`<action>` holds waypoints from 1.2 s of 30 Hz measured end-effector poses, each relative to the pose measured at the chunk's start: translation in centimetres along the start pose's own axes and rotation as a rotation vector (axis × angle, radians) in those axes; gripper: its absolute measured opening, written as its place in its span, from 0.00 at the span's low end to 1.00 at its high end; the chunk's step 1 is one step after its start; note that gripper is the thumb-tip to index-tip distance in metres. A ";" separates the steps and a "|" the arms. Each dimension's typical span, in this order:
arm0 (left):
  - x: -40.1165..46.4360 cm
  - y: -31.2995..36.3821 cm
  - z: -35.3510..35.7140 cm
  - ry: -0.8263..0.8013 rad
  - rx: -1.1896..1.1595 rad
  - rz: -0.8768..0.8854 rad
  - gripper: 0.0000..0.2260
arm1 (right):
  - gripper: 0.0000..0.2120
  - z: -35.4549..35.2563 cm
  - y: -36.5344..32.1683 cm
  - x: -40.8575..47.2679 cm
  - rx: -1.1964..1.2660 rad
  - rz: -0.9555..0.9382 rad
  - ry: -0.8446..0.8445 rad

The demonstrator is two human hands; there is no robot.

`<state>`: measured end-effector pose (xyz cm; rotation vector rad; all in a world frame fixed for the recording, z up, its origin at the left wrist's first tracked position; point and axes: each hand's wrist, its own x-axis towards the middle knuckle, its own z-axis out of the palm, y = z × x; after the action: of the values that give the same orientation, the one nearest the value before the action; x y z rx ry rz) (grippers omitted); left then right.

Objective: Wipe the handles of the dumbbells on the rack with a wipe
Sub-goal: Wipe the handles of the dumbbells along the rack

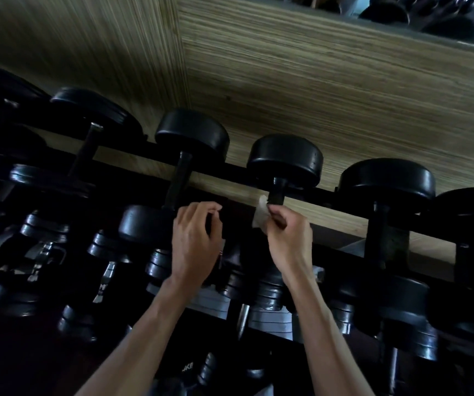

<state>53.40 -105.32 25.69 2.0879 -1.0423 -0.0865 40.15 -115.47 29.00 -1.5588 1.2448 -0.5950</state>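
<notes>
Black dumbbells lie in a row on the top tier of a black rack (pixel 330 194), their round heads against the wall. My right hand (pixel 288 238) pinches a small white wipe (pixel 261 214) just below the handle (pixel 277 192) of the dumbbell with the head (pixel 286 158) in the middle. The wipe touches or nearly touches that handle's lower part. My left hand (pixel 194 241) hovers with loosely curled fingers, holding nothing, beside the neighbouring dumbbell's handle (pixel 180 178).
A wood-grain wall (pixel 330 95) rises behind the rack. More dumbbells sit to the right (pixel 387 181) and left (pixel 93 112) on the top tier. Lower tiers hold several smaller plate-style dumbbells (pixel 267 292) in deep shadow under my forearms.
</notes>
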 end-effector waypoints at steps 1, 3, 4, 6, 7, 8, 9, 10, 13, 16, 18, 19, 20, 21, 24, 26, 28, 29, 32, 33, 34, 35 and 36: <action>0.4 -0.8 -1.0 0.007 0.035 0.027 0.09 | 0.06 0.5 -0.4 -0.1 0.011 -0.005 0.003; 1.2 -2.3 -2.9 0.026 0.109 0.058 0.09 | 0.04 1.7 -1.4 -0.5 0.041 -0.010 0.001; 1.6 -3.0 -3.7 0.038 0.130 0.062 0.09 | 0.04 2.5 -1.8 -0.7 0.046 -0.021 -0.002; 2.5 -4.6 -5.2 0.058 0.148 0.063 0.08 | 0.05 4.5 -2.5 -1.3 0.045 -0.028 -0.004; 2.8 -5.5 -5.6 0.063 0.150 0.057 0.08 | 0.06 5.5 -2.8 -1.6 0.040 -0.016 -0.005; 3.3 -6.4 -6.2 0.064 0.147 0.050 0.08 | 0.08 6.8 -2.9 -1.8 0.031 -0.003 0.003; 3.7 -7.3 -6.5 0.057 0.138 0.038 0.08 | 0.08 8.0 -3.1 -1.9 0.018 0.012 0.017; 4.1 -8.4 -6.7 0.040 0.120 0.025 0.07 | 0.09 9.2 -3.1 -2.0 0.005 0.033 0.041; 4.7 -10.3 -6.5 -0.011 0.012 -0.017 0.09 | 0.08 12.3 -3.5 -2.0 -0.018 0.073 0.109; 5.1 -10.8 -6.2 -0.049 -0.081 -0.052 0.12 | 0.06 14.7 -4.3 -1.5 -0.045 0.104 0.155; 4.9 -11.0 -6.2 -0.050 -0.108 -0.063 0.12 | 0.08 15.8 -4.9 -1.1 -0.069 0.116 0.140; 4.9 -11.1 -6.2 -0.041 -0.119 -0.068 0.12 | 0.09 16.4 -5.2 -0.7 -0.078 0.130 0.117; 4.9 -11.1 -6.2 -0.025 -0.130 -0.079 0.12 | 0.09 16.9 -5.3 -0.1 -0.090 0.144 0.091; 4.9 -11.1 -6.2 -0.012 -0.143 -0.096 0.12 | 0.09 17.4 -5.4 0.4 -0.106 0.153 0.061; 4.9 -10.8 -6.2 0.021 -0.166 -0.134 0.13 | 0.13 18.7 -5.5 2.0 -0.154 0.201 -0.055; 4.8 -10.8 -6.1 0.032 -0.171 -0.165 0.13 | 0.13 18.6 -5.6 2.5 -0.194 0.231 -0.112; 4.7 -10.6 -6.4 0.038 -0.169 -0.166 0.13 | 0.13 17.9 -5.6 2.6 -0.229 0.206 -0.170; 4.9 -10.5 -6.4 0.034 -0.173 -0.167 0.13 | 0.13 17.5 -5.7 2.7 -0.245 0.189 -0.201; 5.0 -10.6 -6.2 0.034 -0.183 -0.192 0.11 | 0.18 16.6 -5.8 2.5 -0.295 0.169 -0.247; 4.9 -10.6 -6.3 0.033 -0.185 -0.188 0.11 | 0.18 16.5 -5.7 2.5 -0.327 0.169 -0.225; 5.0 -10.6 -6.3 0.026 -0.189 -0.183 0.10 | 0.18 16.6 -5.6 2.5 -0.344 0.175 -0.184; 5.1 -10.5 -6.3 0.014 -0.195 -0.181 0.10 | 0.18 16.7 -5.6 2.5 -0.341 0.187 -0.139; 5.1 -10.5 -6.4 0.001 -0.191 -0.181 0.10 | 0.17 17.0 -5.7 2.4 -0.336 0.200 -0.112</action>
<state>66.02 -101.28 24.36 2.0025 -0.8096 -0.2651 57.60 -111.12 27.43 -1.6874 1.4469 -0.1724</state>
